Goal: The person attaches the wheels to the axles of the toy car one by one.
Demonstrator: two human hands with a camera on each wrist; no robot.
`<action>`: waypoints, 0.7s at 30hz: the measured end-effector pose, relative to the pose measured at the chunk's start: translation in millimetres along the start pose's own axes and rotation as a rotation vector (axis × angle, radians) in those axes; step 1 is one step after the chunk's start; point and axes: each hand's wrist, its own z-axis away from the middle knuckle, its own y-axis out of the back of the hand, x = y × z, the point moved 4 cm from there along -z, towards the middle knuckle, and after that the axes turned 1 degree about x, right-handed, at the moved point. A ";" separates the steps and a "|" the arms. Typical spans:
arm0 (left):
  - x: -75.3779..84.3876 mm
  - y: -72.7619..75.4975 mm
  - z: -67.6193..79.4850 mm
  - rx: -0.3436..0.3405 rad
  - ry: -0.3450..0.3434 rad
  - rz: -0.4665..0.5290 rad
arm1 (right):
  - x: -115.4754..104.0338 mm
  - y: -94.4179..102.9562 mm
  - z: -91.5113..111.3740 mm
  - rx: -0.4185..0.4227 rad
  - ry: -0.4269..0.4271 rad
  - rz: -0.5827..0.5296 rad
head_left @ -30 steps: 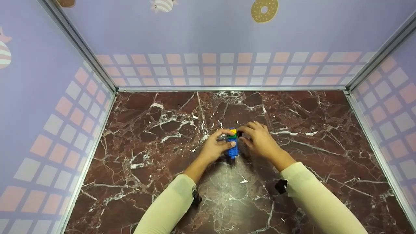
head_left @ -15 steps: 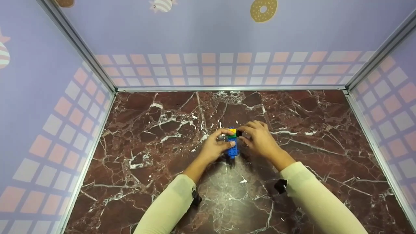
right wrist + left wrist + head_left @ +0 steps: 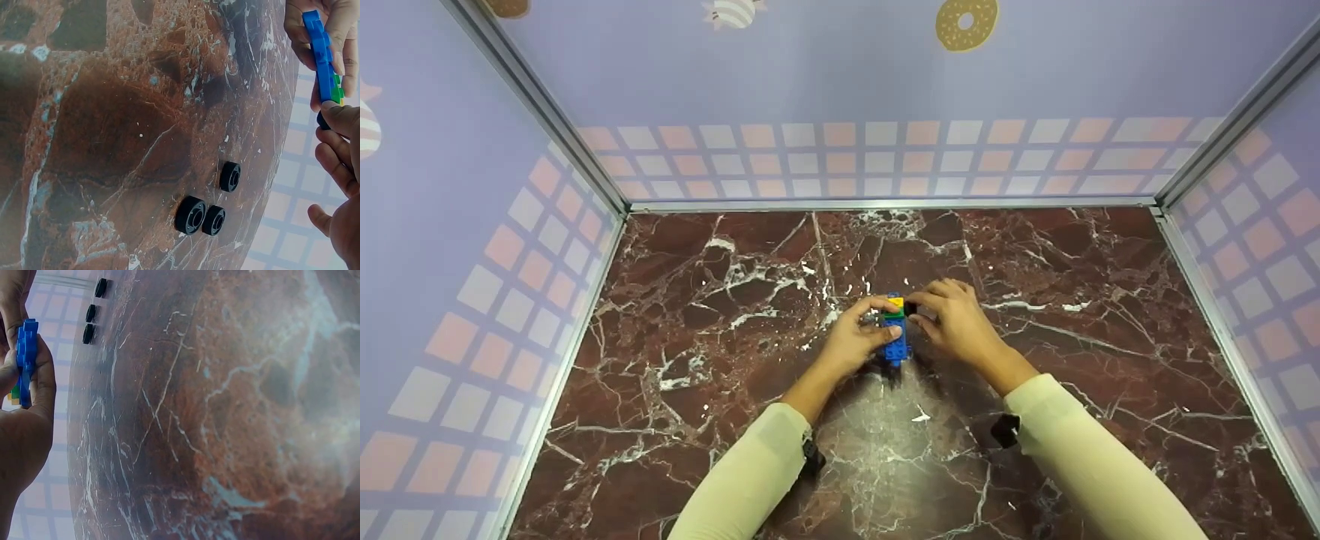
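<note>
A small toy vehicle built of blocks has a blue studded base (image 3: 895,349), with a green block (image 3: 893,314) and a yellow block (image 3: 898,303) on it. My left hand (image 3: 851,336) grips the base from the left, thumb and fingers on opposite sides, as the left wrist view also shows. From the right, my right hand (image 3: 962,324) pinches a black wheel (image 3: 322,120) with thumb and fingertips, against the far end of the base. Whether the wheel is seated there I cannot tell; the fingers partly hide it.
Three loose black wheels, a larger one (image 3: 191,215) and two smaller ones (image 3: 214,220), lie on the dark red marbled tabletop (image 3: 697,450). The head view does not show them. Patterned lilac panels (image 3: 840,82) enclose the back and both sides.
Both hands keep nearly the same place and hold on the toy vehicle and the wheel. The whole head view has shifted very slightly.
</note>
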 end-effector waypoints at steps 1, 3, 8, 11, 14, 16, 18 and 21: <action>0.1 -0.1 0.1 0.000 -0.004 -0.001 | 0.1 -0.4 0.1 0.002 0.000 0.001; 0.3 -0.3 0.1 0.002 -0.007 -0.004 | 0.2 -0.8 0.2 0.003 -0.001 0.000; 0.8 0.0 0.2 0.007 -0.006 -0.013 | 0.2 -1.4 0.8 0.011 -0.003 0.004; 0.8 0.5 0.2 0.010 -0.001 -0.013 | -0.1 -1.4 0.7 0.013 -0.010 0.004; 1.0 0.9 0.4 0.015 0.004 -0.017 | -0.5 -1.5 0.5 0.011 -0.021 0.002; 1.2 1.1 0.7 0.016 0.007 -0.020 | -0.4 -1.8 0.8 0.011 -0.030 -0.001; 1.6 1.1 0.9 0.016 0.007 -0.023 | -0.3 -2.1 1.4 0.013 -0.039 -0.008; 2.0 0.9 0.6 0.017 0.000 -0.026 | -0.1 -2.6 1.9 0.021 -0.047 -0.017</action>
